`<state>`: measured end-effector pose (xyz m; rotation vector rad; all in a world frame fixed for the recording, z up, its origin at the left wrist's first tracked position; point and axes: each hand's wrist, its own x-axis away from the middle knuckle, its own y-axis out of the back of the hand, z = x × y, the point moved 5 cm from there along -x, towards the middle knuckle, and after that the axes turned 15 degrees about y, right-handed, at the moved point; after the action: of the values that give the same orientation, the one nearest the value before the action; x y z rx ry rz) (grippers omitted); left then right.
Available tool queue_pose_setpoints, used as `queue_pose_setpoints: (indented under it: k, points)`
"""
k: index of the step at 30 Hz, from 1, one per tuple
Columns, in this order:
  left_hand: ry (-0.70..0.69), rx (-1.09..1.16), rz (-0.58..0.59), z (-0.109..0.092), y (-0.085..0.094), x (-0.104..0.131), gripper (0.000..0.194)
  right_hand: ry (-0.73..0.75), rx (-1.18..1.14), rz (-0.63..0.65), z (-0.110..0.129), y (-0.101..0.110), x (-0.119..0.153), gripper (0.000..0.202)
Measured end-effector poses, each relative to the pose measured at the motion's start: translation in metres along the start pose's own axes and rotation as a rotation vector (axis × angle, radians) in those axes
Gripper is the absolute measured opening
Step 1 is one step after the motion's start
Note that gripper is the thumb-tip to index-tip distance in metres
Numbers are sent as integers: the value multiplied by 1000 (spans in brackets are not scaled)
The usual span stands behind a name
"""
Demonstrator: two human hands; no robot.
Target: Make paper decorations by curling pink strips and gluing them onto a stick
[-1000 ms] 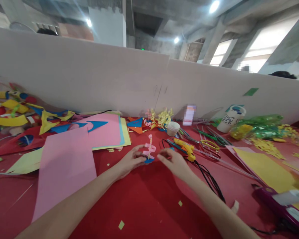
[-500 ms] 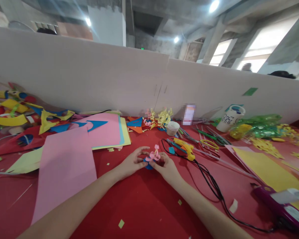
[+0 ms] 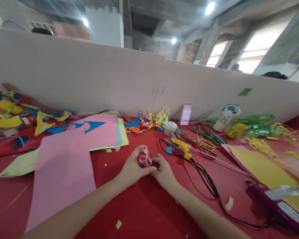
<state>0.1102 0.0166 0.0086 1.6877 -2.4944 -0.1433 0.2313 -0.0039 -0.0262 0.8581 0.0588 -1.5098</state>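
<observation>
The pink spiral (image 3: 146, 159), shifted leftward since earlier, is being grasped by the left grip (image 3: 131, 168) and right grip (image 3: 165, 172)

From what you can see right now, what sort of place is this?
Most likely a craft workshop: a yellow glue gun and a large pink sheet lie on the red table, and a pink curled ornament is between the left hand and right hand.

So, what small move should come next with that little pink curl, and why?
Perhaps a light squeeze to steady the blue base: the left hand curls around it, the right hand's fingertips are close by, and the pink curl rises above that mostly hidden base.
</observation>
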Motion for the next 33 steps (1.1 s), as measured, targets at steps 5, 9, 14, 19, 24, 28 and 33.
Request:
queue_pose_setpoints:
  k: [5,9,14,19,24,28,33]
  points:
    - [-55,-3,-20,4,3,-4,36,-31,18,-74,0,7,-1,4]
    - [-56,8,-37,6,9,-10,30,-83,9,-99,-3,9,-2,15]
    - [-33,14,-27,4,11,-11,27,-88,10,-100,-3,8,-2,16]
    - [-72,3,36,6,6,-9,29,-91,18,-104,-4,9,-3,15]
    - [-101,52,162,12,-1,-8,50,-70,-29,-96,-7,7,-2,13]
    - [16,226,184,18,5,-13,46,-67,-208,-64,-10,3,-1,17]
    - [233,414,240,17,8,-14,37,-139,-409,-1,-14,-1,0,16]
